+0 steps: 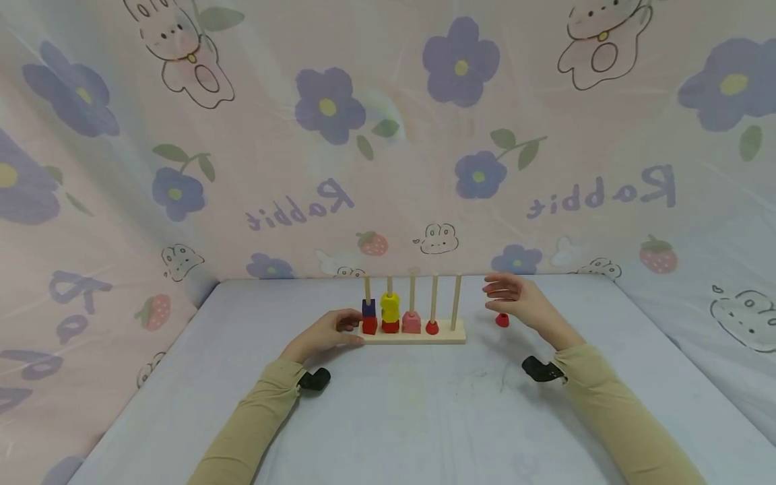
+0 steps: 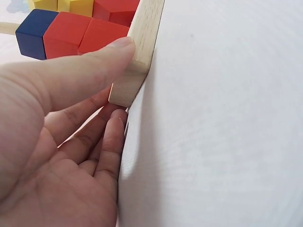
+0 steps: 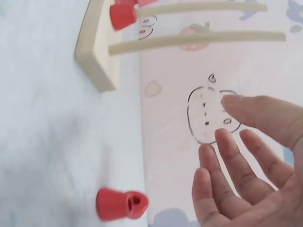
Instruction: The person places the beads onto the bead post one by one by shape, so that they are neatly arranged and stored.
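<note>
A wooden peg stand (image 1: 418,340) with several upright pegs stands on the table. My left hand (image 1: 330,330) grips its left end; in the left wrist view the thumb lies on the base (image 2: 147,35) and other fingers are at its end. The leftmost peg carries red blocks (image 2: 70,33) under a dark blue block (image 2: 35,34). Beside it are yellow pieces (image 1: 391,308) over red, then a pink piece (image 1: 411,322) and a red piece (image 1: 432,328). The rightmost peg (image 3: 199,41) is bare. My right hand (image 1: 518,300) hovers to the right, fingers loosely bent, holding nothing.
On the table below the right hand lie small red pieces (image 3: 113,204), apparently two, one with a hole. A white cloth covers the table (image 1: 412,411). Behind it hangs a patterned curtain (image 1: 400,182). Dark bands (image 1: 315,379) sit at both wrists.
</note>
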The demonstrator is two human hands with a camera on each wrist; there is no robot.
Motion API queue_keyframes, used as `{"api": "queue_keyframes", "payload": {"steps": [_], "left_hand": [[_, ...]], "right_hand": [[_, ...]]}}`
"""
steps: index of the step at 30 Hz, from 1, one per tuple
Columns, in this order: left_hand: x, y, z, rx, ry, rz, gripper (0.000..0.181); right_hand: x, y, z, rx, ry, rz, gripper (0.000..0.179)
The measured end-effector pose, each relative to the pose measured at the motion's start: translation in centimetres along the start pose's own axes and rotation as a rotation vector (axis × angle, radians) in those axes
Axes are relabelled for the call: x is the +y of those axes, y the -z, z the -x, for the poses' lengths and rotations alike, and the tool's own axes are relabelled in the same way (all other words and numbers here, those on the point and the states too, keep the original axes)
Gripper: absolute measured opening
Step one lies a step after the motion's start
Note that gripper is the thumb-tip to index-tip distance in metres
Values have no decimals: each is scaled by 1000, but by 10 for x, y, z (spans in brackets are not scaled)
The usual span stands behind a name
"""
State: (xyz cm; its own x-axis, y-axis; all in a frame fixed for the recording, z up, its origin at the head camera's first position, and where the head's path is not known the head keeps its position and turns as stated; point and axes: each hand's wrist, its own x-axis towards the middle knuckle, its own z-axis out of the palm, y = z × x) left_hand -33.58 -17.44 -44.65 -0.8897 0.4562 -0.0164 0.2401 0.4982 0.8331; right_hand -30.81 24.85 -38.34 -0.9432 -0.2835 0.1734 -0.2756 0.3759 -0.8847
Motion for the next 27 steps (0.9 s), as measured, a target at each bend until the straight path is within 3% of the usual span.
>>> {"api": "queue_keyframes", "payload": {"steps": [6,20,27], "left_hand": [[-2,1,0,1,5,7,56],[0,0,2,3,-19,24,57],[-1,-1,1,6,-3,3,58]], "right_hand": [[17,7,5,26,-7,68,53],[48,6,4,7,77,190,43],[53,4,5,6,21,317,41]]}}
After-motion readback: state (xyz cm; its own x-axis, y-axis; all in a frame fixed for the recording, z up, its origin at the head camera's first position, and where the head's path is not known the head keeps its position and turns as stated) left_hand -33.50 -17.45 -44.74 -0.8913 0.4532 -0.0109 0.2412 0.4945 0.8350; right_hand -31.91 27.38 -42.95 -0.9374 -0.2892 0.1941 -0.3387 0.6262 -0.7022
